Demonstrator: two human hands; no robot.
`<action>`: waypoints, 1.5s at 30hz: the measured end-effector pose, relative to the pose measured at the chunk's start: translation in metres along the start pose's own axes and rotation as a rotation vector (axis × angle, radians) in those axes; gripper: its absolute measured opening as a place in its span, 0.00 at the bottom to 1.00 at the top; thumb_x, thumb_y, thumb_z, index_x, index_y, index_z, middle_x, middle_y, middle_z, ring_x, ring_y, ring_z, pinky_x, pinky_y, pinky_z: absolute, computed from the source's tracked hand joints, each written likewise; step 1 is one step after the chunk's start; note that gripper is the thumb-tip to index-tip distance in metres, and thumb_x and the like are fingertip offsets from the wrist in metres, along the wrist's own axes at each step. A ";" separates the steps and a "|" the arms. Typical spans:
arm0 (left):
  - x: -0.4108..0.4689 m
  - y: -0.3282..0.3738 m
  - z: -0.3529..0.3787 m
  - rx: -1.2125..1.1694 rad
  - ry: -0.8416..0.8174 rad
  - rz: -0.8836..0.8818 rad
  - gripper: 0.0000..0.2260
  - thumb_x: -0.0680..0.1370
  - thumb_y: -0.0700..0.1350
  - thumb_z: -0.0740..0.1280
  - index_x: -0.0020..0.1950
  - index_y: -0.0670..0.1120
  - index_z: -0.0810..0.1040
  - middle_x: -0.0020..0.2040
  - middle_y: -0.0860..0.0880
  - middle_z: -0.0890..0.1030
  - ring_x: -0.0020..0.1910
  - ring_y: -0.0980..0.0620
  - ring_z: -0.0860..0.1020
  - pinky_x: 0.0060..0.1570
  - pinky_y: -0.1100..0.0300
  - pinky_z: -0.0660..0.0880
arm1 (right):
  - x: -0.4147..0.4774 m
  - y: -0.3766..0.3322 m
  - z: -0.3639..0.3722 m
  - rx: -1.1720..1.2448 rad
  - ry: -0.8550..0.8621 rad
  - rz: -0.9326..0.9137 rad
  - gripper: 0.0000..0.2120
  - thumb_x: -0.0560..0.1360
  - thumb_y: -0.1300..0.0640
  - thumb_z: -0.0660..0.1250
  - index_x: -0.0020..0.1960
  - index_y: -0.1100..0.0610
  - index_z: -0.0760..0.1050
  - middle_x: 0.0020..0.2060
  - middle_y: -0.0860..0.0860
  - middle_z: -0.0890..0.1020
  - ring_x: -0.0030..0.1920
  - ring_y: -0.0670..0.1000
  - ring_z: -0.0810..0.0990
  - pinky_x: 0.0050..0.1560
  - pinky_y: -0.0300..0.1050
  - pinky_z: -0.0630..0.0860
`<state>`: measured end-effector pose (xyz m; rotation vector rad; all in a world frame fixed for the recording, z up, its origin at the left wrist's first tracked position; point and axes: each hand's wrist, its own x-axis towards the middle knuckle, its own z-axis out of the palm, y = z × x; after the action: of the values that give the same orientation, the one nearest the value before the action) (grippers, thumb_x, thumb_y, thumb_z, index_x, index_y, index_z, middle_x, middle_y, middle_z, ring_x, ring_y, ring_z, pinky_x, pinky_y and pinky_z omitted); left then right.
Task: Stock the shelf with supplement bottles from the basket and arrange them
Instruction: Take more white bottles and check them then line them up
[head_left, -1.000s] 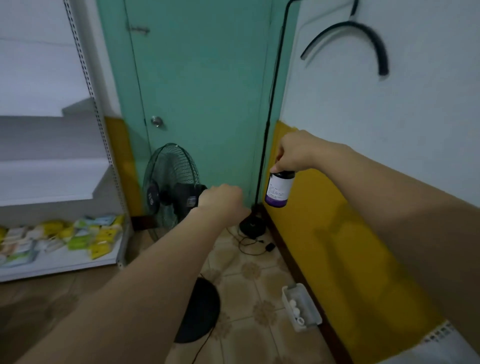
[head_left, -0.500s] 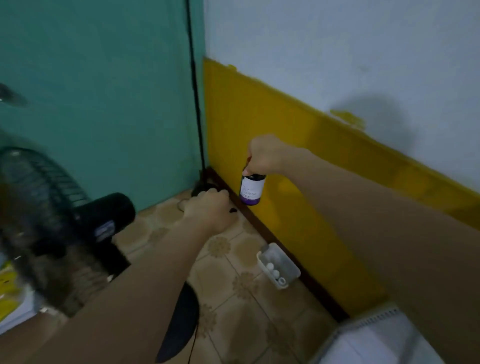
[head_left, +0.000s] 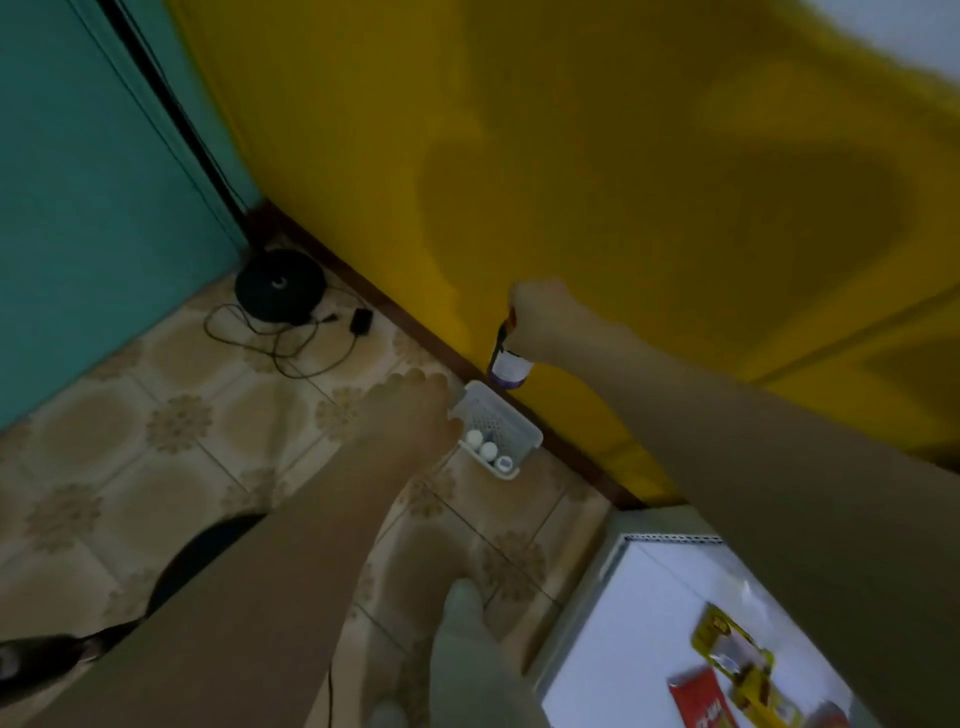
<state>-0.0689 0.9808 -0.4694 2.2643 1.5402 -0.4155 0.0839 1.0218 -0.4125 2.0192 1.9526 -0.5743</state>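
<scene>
Step in hand, as I read it: fetching stock from the basket (head_left: 498, 415), i.e. the pick-up half of the job, not the arranging.

The right hand (head_left: 545, 322) grasps one bottle (head_left: 509, 366) by its top. The bottle hangs label-down in the air, above & just beyond the basket's far end, close to the yellow wall (head_left: 623, 156). It's not on the shelf yet.

The left hand (head_left: 410, 410) is at the basket's near-left rim and overlaps it in view. It's blurred, so I can't tell if the fingers are curled, or if it touches the rim at all.

Basket: small, white, perforated btm, sitting on the tiled floor (head_left: 156, 426) right against the foot of the wall. Inside, three white-capped bottles (head_left: 488, 449) stand upright, bunched at the end nearest the camera. The rest of the basket looks bare.

Shelf (head_left: 649, 597): white, btm right, near the basket but apart from it. It carries a few yellow & red packets (head_left: 727, 654); no bottles visible on the part in view.

Next move prob needs the left hand down into the near end for one cap w/o knocking its neighbours. Then both bottles swing right to the shelf & get stood upright, labels out.

Also on the floor: a round black fan base (head_left: 280, 283) w/ a loose cord (head_left: 270, 348), well apart from the basket.
</scene>
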 end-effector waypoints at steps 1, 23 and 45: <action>0.016 -0.001 0.012 0.016 -0.009 -0.001 0.19 0.79 0.55 0.59 0.63 0.44 0.68 0.59 0.43 0.72 0.57 0.44 0.73 0.48 0.54 0.69 | 0.019 0.010 0.017 0.013 -0.008 0.008 0.19 0.77 0.66 0.61 0.32 0.55 0.58 0.27 0.52 0.59 0.27 0.49 0.57 0.26 0.40 0.55; 0.312 -0.072 0.398 0.037 -0.226 -0.010 0.19 0.79 0.55 0.60 0.64 0.44 0.69 0.56 0.45 0.73 0.56 0.45 0.73 0.44 0.55 0.66 | 0.357 0.060 0.474 0.112 -0.042 0.067 0.12 0.79 0.58 0.61 0.60 0.63 0.71 0.59 0.59 0.76 0.59 0.58 0.75 0.53 0.48 0.72; 0.286 -0.088 0.338 0.054 -0.135 0.007 0.20 0.78 0.54 0.61 0.66 0.45 0.68 0.58 0.45 0.73 0.57 0.44 0.73 0.44 0.55 0.65 | 0.316 0.038 0.401 -0.040 -0.075 -0.050 0.17 0.79 0.57 0.61 0.65 0.61 0.65 0.63 0.60 0.70 0.64 0.59 0.69 0.64 0.52 0.65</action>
<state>-0.0602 1.0911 -0.9074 2.2319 1.4695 -0.6014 0.0885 1.1159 -0.9152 1.9023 1.9591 -0.6092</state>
